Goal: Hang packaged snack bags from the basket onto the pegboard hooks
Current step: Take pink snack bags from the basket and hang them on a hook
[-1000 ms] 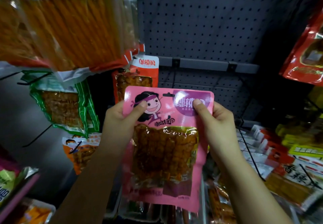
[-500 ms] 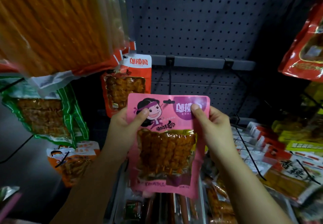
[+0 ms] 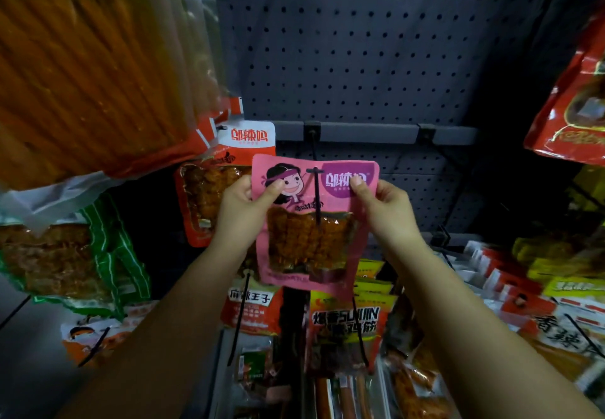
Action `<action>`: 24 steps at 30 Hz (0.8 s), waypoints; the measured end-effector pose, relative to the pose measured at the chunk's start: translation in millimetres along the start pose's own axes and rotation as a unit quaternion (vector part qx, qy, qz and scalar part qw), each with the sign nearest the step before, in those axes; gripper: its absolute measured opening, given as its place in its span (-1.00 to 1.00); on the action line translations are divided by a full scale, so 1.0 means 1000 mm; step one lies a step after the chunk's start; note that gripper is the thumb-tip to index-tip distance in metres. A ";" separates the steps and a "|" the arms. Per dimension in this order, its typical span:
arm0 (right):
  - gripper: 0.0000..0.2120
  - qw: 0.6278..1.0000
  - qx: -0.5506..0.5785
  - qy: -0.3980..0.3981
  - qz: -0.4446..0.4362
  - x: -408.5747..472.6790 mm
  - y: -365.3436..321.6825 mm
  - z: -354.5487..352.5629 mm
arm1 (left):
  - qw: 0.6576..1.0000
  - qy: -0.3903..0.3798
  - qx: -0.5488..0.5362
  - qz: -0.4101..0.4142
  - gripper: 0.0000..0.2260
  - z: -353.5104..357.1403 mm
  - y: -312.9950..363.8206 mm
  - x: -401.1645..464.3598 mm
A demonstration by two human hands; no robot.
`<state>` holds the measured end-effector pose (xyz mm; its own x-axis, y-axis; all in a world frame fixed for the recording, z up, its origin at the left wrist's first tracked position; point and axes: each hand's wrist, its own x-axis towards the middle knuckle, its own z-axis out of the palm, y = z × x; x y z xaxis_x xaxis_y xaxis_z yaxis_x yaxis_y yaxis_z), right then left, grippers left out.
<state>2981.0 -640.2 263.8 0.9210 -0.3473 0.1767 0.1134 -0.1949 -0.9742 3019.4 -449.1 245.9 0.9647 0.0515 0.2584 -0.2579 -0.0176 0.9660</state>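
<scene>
I've got the pink snack bag [image 3: 314,222] pinched at its top corners, left hand [image 3: 240,212] and right hand [image 3: 389,212], thumbs on the front. The black peg hook [image 3: 317,194] runs through its hang slot, in front of the grey pegboard [image 3: 360,58]. Below, an orange bag [image 3: 252,310] reads 麻辣王子; another bag [image 3: 347,320] reads SUNJIN.

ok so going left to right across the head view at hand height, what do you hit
green-edged bag → orange-red bag → left hand → pink snack bag with the black hook through its hang hole → right hand
</scene>
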 end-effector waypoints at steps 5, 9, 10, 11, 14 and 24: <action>-0.80 0.998 -0.055 -0.005 0.008 0.041 0.001 0.007 | 0.997 0.039 0.070 0.003 -0.77 0.010 -0.004 0.037; -0.75 0.996 -0.084 0.001 0.009 0.066 0.000 0.014 | 0.991 0.070 0.114 0.002 -0.73 0.019 -0.006 0.057; -0.74 0.996 -0.089 0.004 0.010 0.071 0.000 0.016 | 0.990 0.075 0.122 0.001 -0.74 0.021 -0.007 0.061; -0.74 0.996 -0.091 0.008 0.011 0.075 0.001 0.018 | 0.988 0.083 0.132 0.000 -0.74 0.023 -0.008 0.064; -0.73 0.996 -0.086 0.016 0.016 0.081 0.004 0.022 | 0.980 0.115 0.160 -0.005 -0.71 0.028 -0.007 0.070; -0.67 0.995 -0.077 0.065 0.018 0.048 0.027 0.001 | 0.976 0.185 0.099 0.059 -0.70 0.021 -0.013 0.024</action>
<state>3028.6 -661.4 246.3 0.8663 -0.4705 0.1679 0.0135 -0.3138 -0.9494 3047.0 -468.8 239.6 0.8338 0.3933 0.3873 -0.3157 -0.2358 0.9191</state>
